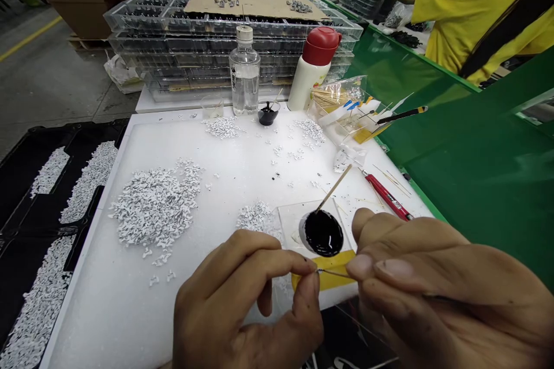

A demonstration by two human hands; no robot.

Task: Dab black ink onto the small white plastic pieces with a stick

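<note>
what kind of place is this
Probably a factory workshop doing small-parts handwork: stacked clear plastic trays, a white work board heaped with tiny white parts, and a co-worker in yellow at a green bench.

Own body: two bare hands, nothing else of the person in shot. Left hand [244,300] sits at 7 o'clock, right hand [450,294] at 4 o'clock; the frame edge cuts both off before any wrist or cuff shows. Fingers [242,256] are thick and broad at the tips, with soft rounded pads and faint crease lines at the knuckles. Fingernail [387,270] on the right hand, at 5 o'clock from frame centre: wide, flat, trimmed short, clean edge, no polish visible. Detail on the left-hand nails is too blurred to read.
</note>
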